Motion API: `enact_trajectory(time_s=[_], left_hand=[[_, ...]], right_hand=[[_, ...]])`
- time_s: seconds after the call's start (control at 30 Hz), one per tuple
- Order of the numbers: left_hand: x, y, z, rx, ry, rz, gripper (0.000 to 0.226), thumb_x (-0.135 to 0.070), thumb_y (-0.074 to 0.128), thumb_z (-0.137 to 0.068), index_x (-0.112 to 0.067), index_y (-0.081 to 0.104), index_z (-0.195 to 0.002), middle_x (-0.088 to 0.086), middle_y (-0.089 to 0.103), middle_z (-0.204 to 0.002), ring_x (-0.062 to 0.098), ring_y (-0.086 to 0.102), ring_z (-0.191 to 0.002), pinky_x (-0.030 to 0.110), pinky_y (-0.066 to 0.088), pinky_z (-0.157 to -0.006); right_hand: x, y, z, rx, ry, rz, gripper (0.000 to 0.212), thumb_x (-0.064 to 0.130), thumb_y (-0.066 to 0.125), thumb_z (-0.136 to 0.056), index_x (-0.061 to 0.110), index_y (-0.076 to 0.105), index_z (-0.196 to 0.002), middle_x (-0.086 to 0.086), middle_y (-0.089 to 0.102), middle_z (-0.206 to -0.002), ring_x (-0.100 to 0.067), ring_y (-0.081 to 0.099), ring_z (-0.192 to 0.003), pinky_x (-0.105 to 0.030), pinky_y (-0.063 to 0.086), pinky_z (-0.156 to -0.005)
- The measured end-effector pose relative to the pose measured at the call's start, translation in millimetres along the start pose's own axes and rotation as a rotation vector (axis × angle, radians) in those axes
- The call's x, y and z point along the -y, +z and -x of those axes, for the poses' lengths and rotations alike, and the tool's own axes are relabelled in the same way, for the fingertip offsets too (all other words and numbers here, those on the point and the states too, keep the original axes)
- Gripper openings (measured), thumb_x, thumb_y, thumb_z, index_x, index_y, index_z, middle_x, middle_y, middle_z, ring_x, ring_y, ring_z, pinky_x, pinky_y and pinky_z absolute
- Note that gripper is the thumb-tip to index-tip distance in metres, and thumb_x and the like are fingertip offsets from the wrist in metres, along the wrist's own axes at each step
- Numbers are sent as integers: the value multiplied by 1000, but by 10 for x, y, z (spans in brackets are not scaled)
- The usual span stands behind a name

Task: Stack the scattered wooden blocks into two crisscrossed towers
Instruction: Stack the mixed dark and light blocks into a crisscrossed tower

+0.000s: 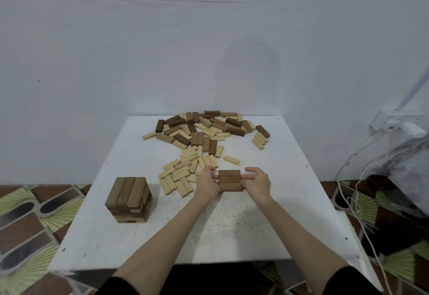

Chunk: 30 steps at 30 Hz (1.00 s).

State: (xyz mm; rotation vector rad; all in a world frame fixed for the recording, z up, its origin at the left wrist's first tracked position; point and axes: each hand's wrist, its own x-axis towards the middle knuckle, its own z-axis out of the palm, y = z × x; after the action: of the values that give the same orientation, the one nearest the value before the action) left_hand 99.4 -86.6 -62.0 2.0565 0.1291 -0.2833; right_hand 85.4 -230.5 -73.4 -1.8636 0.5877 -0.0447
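A tower of dark wooden blocks (129, 199) stands several crisscrossed layers high at the table's front left. In the middle of the table lies a flat row of three dark blocks (230, 180), side by side. My left hand (207, 183) grips the row's left ends and my right hand (256, 182) grips its right ends, squeezing the row between them. Behind and to the left, light blocks (183, 171) lie scattered. A mixed pile of dark and light blocks (204, 127) fills the far side of the table.
The white table (267, 213) stands against a white wall. A few light blocks (260, 140) and one dark block sit at the far right of the pile. White cables and a socket (394, 125) are to the right, off the table. Patterned floor shows on both sides.
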Motion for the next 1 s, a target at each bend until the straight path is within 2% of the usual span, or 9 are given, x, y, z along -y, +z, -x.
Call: enact_trajectory(time_s=[0.17,0.3,0.43,0.5,0.63,0.73,0.87,1.0], left_hand=[[-2,-4,1,-3,6,15,59,2,73,-75,-3,44,-126,8,54,-97,18,52,-83,14,43,-57],[5,3,-6,-7,-3,25,59,2,74,-75,-3,44,-126,9,55,-97,19,53,-84,20,45,-62],[4,14,-18,-13,-14,39,58,2,74,-75,-3,45,-125,9,55,-97,19,53,-85,24,46,-71],[-2,18,-14,-17,-17,42,56,2,73,-75,-2,45,-124,9,55,-96,19,52,-83,25,46,-68],[5,21,-10,-27,-26,56,55,2,73,-75,-1,46,-123,10,55,-96,19,52,-82,15,44,-55],[10,21,-13,-27,-23,45,57,2,75,-74,-2,46,-123,9,55,-96,18,51,-82,15,44,-56],[-3,18,-9,-23,-29,42,56,2,73,-75,-2,46,-123,8,53,-98,16,50,-80,13,43,-53],[-23,10,3,-11,-36,44,54,4,71,-77,-2,45,-124,9,52,-99,12,48,-72,10,43,-45]], right_hand=[[8,2,-2,-8,0,3,41,-5,65,-78,15,59,-114,1,64,-92,-16,61,-89,-29,54,-79],[3,13,6,-9,2,8,41,-5,65,-78,14,60,-114,0,66,-95,-16,61,-88,-30,54,-80],[13,6,17,-14,4,4,40,-6,66,-78,13,59,-114,0,63,-92,-15,59,-85,-22,50,-69],[15,3,22,-15,2,1,40,-6,66,-78,13,60,-113,0,64,-92,-15,59,-85,-19,47,-65],[4,4,21,-17,5,8,40,-5,67,-77,13,61,-112,1,65,-91,-14,61,-86,-21,49,-69],[7,-2,10,-21,14,7,39,-5,69,-77,12,61,-111,0,67,-92,-16,62,-87,-27,53,-77],[22,-1,10,-12,22,4,41,-5,68,-77,13,61,-113,0,65,-91,-16,61,-87,-27,54,-76],[28,-1,10,2,14,28,43,-6,67,-77,13,61,-115,-3,68,-100,-17,62,-90,-29,55,-77]])
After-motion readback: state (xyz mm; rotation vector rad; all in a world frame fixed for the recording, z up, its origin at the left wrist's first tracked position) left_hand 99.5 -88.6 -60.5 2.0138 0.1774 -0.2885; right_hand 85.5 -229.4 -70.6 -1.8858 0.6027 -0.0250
